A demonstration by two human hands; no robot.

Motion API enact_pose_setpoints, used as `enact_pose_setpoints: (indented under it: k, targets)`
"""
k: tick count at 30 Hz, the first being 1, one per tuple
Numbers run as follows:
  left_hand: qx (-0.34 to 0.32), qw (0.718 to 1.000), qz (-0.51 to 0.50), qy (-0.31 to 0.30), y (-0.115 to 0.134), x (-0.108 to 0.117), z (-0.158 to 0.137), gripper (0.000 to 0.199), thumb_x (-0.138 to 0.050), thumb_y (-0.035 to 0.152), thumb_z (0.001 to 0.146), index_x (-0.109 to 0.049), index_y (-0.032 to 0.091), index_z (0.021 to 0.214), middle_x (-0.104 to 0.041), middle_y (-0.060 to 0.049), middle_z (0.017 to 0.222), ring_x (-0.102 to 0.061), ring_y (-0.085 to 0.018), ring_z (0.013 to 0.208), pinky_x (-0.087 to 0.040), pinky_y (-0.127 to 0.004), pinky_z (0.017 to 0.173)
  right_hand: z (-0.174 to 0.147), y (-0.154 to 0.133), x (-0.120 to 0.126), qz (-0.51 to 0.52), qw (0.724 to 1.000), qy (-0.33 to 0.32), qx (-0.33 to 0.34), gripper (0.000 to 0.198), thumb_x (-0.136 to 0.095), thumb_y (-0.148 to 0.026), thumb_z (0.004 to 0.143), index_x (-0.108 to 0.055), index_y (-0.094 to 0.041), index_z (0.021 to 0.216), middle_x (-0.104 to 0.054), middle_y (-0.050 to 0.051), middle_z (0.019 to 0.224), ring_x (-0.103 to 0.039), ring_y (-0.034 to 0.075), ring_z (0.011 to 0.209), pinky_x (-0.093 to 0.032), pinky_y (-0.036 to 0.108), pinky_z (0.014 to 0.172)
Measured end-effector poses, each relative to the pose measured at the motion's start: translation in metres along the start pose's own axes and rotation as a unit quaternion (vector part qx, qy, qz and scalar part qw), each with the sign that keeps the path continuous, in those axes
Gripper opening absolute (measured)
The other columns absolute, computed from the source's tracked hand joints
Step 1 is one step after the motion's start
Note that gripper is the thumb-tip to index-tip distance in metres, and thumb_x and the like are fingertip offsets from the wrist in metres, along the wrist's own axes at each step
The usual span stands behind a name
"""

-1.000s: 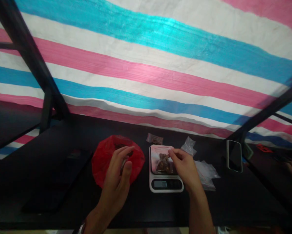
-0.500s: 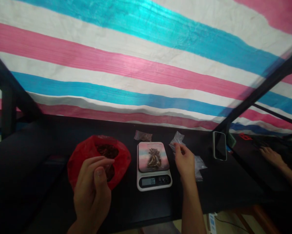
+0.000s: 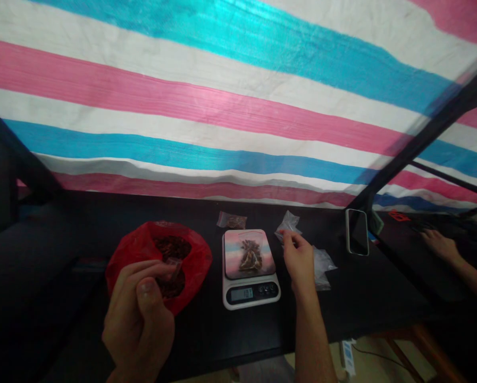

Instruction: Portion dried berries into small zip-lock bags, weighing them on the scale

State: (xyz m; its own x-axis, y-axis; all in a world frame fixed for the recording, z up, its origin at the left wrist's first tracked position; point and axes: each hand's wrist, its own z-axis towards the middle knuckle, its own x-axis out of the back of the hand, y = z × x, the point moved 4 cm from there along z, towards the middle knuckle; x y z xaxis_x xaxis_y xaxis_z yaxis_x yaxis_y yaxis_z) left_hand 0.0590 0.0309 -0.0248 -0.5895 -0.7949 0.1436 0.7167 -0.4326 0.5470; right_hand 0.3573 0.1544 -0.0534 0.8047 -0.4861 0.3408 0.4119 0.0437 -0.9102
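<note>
My left hand (image 3: 142,314) is held over the near side of a red plastic bag (image 3: 122,255) of dark brown dried pieces. Its fingers are stretched out, with the thumb apart from them; a small clear patch of plastic shows by the fingertips. To the right, a white digital scale (image 3: 254,302) reads about 10.7. On its plate lies a clear bag of brown dried pieces (image 3: 251,256). My right hand (image 3: 299,258) is closed, thumb and fingertips pinching a clear plastic bag (image 3: 289,221). Beside that wrist lie more clear bags (image 3: 323,266).
Behind the scale lies a small filled zip bag (image 3: 232,220). A phone (image 3: 357,232) stands at the right, by the frame bar (image 3: 413,143). Farther right rests another person's hand (image 3: 441,247). Striped sheeting (image 3: 206,101) rises behind the black table (image 3: 206,335).
The scale's reading has gone from 0.0 to about 10.7. My left hand has moved slightly left and down. My right hand stays at the clear bag.
</note>
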Motion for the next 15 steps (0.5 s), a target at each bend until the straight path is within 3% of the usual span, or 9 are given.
enact_pose_setpoints:
  k: [11,15]
  targets:
    - [0.024,1.0,-0.001,-0.006,-0.005,0.002,-0.005,0.029,-0.048,0.022,0.106,-0.072,0.028,0.092,-0.07,-0.003,0.087,-0.068,-0.021,0.08,-0.054,-0.036,0.069,-0.006,-0.006,-0.019,-0.025,0.997,-0.051,0.055,0.048,-0.059,-0.058,0.084,-0.085,-0.018,0.087,-0.081,0.013,0.092,-0.07,0.031,0.092,-0.052,0.043,0.09]
    - [0.019,1.0,0.004,0.007,-0.005,0.003,-0.004,0.03,-0.047,0.023,0.106,-0.071,0.024,0.087,-0.07,-0.001,0.084,-0.067,-0.018,0.077,-0.052,-0.031,0.068,-0.008,-0.007,-0.024,-0.05,0.994,-0.067,0.065,0.044,-0.063,-0.057,0.083,-0.086,-0.019,0.085,-0.078,0.012,0.089,-0.067,0.03,0.089,-0.05,0.044,0.092]
